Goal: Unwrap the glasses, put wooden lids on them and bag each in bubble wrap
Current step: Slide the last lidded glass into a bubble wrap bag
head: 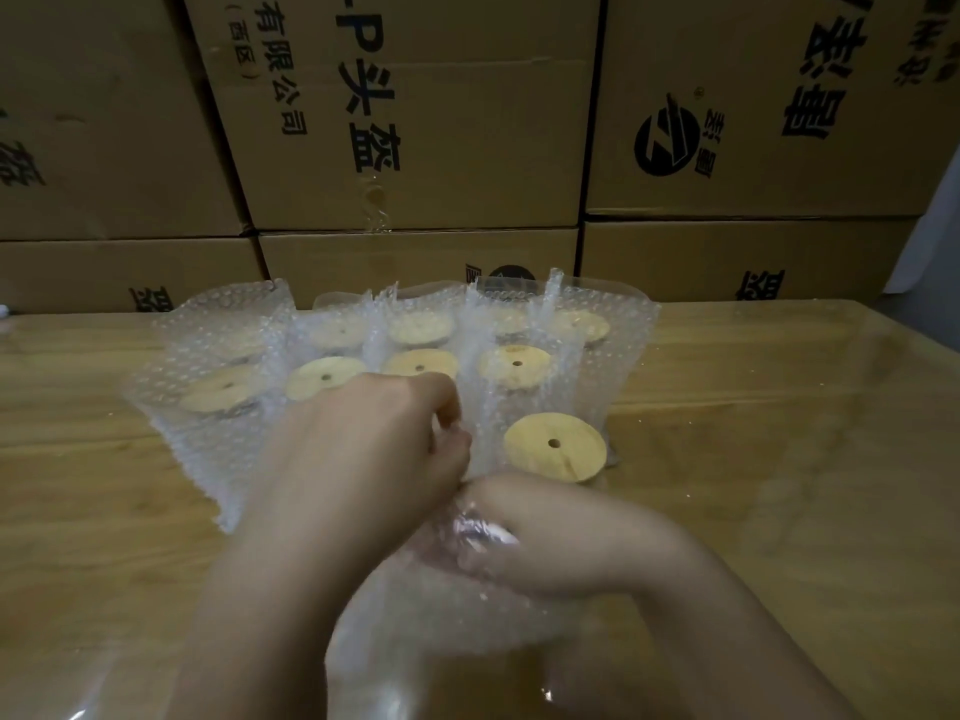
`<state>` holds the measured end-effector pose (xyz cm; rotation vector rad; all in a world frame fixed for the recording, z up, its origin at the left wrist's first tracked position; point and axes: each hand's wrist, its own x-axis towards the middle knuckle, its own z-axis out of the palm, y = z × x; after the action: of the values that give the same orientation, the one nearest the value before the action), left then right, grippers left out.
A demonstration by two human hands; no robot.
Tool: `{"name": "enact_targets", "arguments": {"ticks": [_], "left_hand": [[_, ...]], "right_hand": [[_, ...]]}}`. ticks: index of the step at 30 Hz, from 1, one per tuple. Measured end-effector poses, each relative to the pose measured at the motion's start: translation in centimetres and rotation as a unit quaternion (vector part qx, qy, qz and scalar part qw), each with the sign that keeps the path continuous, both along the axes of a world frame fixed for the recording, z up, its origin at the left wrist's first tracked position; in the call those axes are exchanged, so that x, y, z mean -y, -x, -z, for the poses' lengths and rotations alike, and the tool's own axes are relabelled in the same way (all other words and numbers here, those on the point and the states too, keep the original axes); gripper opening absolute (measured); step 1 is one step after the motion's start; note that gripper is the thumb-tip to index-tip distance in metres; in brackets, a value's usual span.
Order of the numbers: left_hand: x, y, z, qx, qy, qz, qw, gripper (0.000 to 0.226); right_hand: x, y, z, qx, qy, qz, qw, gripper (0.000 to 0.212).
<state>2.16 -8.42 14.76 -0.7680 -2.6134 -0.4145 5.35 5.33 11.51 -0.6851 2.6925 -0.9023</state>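
Beside the nearest wooden lid [555, 446], my left hand [374, 444] pinches the bubble wrap bag [447, 615]; my right hand [550, 532] clutches it, probably opening its mouth.

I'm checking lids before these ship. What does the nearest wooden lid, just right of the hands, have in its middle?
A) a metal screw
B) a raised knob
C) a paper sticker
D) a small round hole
D: the wooden lid shows one small dark round hole at its centre, with bare wood all around it.

Nine wooden lids [555, 446], six cardboard boxes [415, 122]
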Motion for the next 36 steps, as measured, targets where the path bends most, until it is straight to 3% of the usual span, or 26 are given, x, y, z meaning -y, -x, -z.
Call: {"name": "enact_targets", "arguments": {"ticks": [4,7,12,17,24,26,30,33,36], "left_hand": [[-0.2,0.6,0.1,0.016,-0.054,0.008,0.998,0.014],[-0.4,0.3,-0.1,0.021,-0.116,0.029,0.993,0.017],[0.4,1.1,0.2,0.011,-0.083,-0.018,0.996,0.011],[1.4,2.2,0.6,0.064,-0.102,-0.044,0.992,0.014],[2.6,2.9,0.4,0.101,-0.151,-0.044,0.982,0.015],[2.4,2.8,0.4,0.093,-0.165,-0.042,0.981,0.014],[2.6,2.6,0.4,0.083,-0.119,-0.057,0.988,0.015],[3.6,2.4,0.2,0.017,-0.077,-0.084,0.993,0.014],[4.2,1.2,-0.8,0.009,-0.114,0.045,0.992,0.017]], "right_hand": [[-0.5,0.0,-0.9,-0.013,0.062,0.097,0.993,0.037],[-1.3,-0.9,-1.9,-0.06,0.048,0.099,0.992,0.046],[-3.5,-2.6,-3.3,-0.107,0.088,0.072,0.988,0.021],[-5.3,-2.2,-3.2,-0.19,-0.021,0.08,0.978,0.043],[-6.1,-2.0,-3.1,-0.102,0.0,0.081,0.991,0.057],[-5.6,-1.6,-2.7,-0.115,-0.025,0.084,0.989,0.049],[-4.5,-0.7,-1.9,-0.163,-0.083,0.101,0.978,0.007],[-4.5,-0.4,-1.9,-0.181,-0.062,0.104,0.976,0.007],[-4.5,-0.2,-1.8,-0.216,-0.039,0.112,0.969,0.008]]}}
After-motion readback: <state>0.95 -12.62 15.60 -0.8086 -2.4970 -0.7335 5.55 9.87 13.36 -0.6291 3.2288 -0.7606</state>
